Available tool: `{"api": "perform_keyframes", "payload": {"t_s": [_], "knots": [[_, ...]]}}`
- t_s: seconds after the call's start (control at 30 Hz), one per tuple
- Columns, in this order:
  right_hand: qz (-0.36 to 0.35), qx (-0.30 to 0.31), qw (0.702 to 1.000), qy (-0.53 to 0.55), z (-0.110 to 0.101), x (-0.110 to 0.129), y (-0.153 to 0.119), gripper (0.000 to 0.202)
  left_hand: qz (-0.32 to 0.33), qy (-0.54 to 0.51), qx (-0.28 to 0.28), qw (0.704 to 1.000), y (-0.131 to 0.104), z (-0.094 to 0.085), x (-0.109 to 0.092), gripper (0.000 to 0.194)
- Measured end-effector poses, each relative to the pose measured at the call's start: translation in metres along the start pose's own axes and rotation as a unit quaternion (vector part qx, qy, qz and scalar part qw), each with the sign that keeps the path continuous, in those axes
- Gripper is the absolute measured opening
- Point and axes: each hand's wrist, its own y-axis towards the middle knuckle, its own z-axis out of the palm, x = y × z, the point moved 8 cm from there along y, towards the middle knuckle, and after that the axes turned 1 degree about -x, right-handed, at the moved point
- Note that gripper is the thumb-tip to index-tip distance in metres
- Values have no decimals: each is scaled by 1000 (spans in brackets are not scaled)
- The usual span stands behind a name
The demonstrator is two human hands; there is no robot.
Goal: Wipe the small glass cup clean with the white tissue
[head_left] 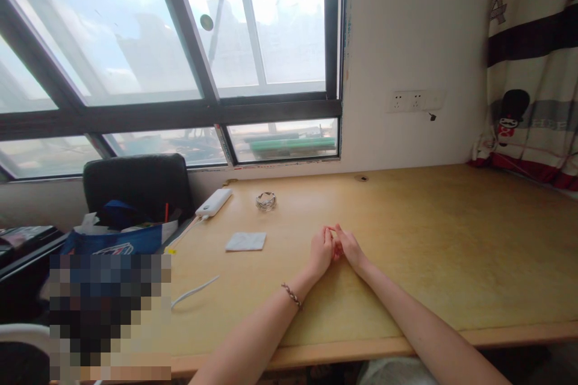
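My left hand (322,250) and my right hand (351,248) meet over the wooden table (433,240), fingertips touching and the other fingers curled inward between the palms. Whether anything lies between them is hidden. A braided bracelet (292,295) circles my left wrist. To the left of my hands lies a flat, pale square packet (246,242). Farther back stands a silver openwork ring (266,201), about bracelet size. Neither hand touches these.
A white power strip or power bank (214,203) with a cable sits at the table's left edge. Nearer me lies a white cable end (195,292). A black chair (138,186) and a blue bag (117,240) stand left. Wall sockets (416,100) and a patterned curtain (533,72) are beyond.
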Motion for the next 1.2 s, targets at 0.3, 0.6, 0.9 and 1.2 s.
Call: {"api": "perform_keyframes", "payload": {"t_s": [0.3,0.6,0.9,1.2], "knots": [[-10,-3,999,-31,2,2,-3,66,-7,8,13,1000,0,-4,-9,29],[-20,10,1000,-12,6,4,-4,61,7,29,27,999,3,-2,-7,36],[-20,12,1000,-16,6,3,-4,62,52,93,34,994,3,-1,-6,43],[-14,4,1000,-28,0,-6,2,64,104,215,37,970,3,1,-13,43]]}}
